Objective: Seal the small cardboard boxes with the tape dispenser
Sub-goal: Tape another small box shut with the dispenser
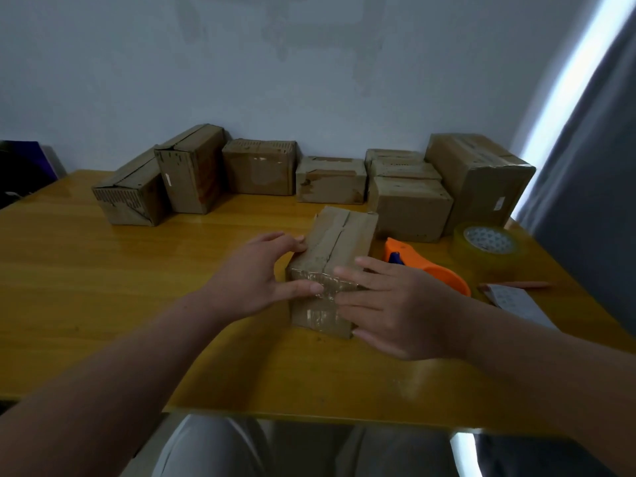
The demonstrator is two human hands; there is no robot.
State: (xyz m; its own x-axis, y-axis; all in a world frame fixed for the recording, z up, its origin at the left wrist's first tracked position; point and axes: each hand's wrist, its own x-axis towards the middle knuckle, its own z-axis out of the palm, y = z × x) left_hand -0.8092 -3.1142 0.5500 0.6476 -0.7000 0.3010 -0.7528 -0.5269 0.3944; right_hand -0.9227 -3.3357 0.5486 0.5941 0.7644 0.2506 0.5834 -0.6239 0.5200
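Left grip (pixel 261 280) and right grip (pixel 389 304), fingers spread, press the box (pixel 339 235); the tape dispenser (pixel 426 266) lies right, nearer the right grip.

We log two forearms over the table (pixel 103 304), bare from the frame's edge to the wrists. The left hand (pixel 254 280) and right hand (pixel 399 304) are bare as well, and one thumbnail shows on the left, trimmed short. Below the table's near edge are two knees in pale grey-white trousers, the cloth smooth. Seams and cut we cannot tell.
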